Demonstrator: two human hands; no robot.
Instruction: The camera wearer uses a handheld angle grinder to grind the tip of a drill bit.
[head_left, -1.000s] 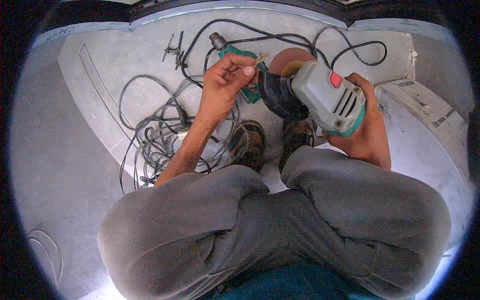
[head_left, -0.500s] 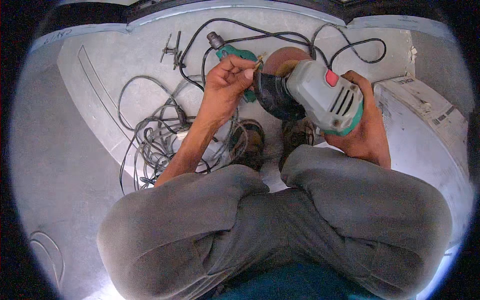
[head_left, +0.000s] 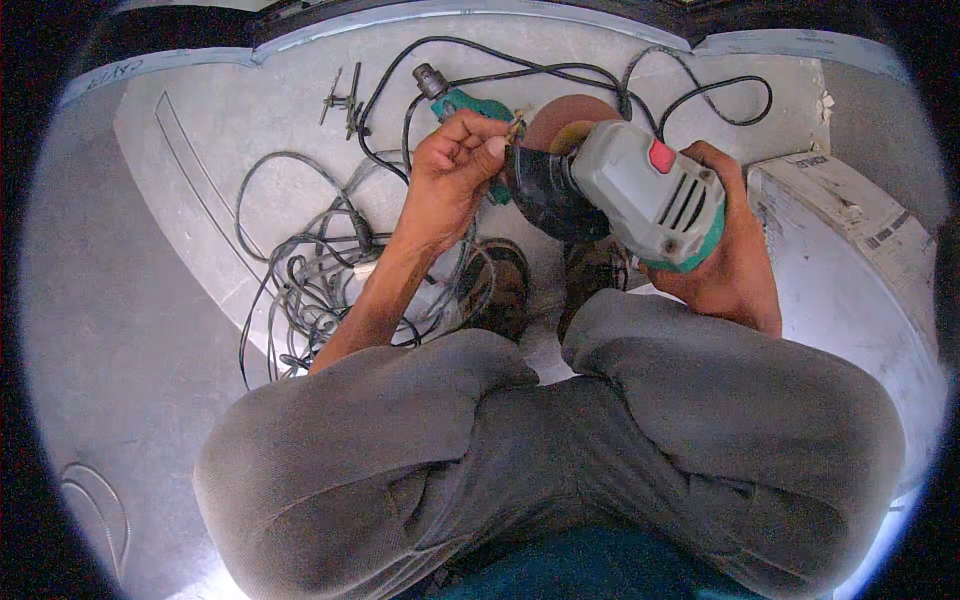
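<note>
My right hand (head_left: 735, 265) is wrapped round the body of a grey and green angle grinder (head_left: 650, 195) with a red button. Its reddish-brown disc (head_left: 570, 112) faces away from me, and a black guard (head_left: 535, 195) covers the near side. Between thumb and fingertips, my left hand (head_left: 450, 165) pinches a small brass-coloured drill bit (head_left: 516, 126) at the disc's left edge. Whether bit and disc touch, I cannot tell. Behind my left hand lies a green power drill (head_left: 478, 104) with a dark chuck (head_left: 430, 80), partly hidden by the hand.
Tangled cables (head_left: 310, 285) lie on the floor left of my feet. A black cord (head_left: 560, 70) loops beyond the grinder. Small metal rods (head_left: 345, 102) lie at the far left. A worn white carton (head_left: 850, 200) stands on the right. My shoes (head_left: 500, 285) are below the grinder.
The grinder's disc and guard have shifted very slightly left, toward the drill bit. Both hands keep the same grip.
</note>
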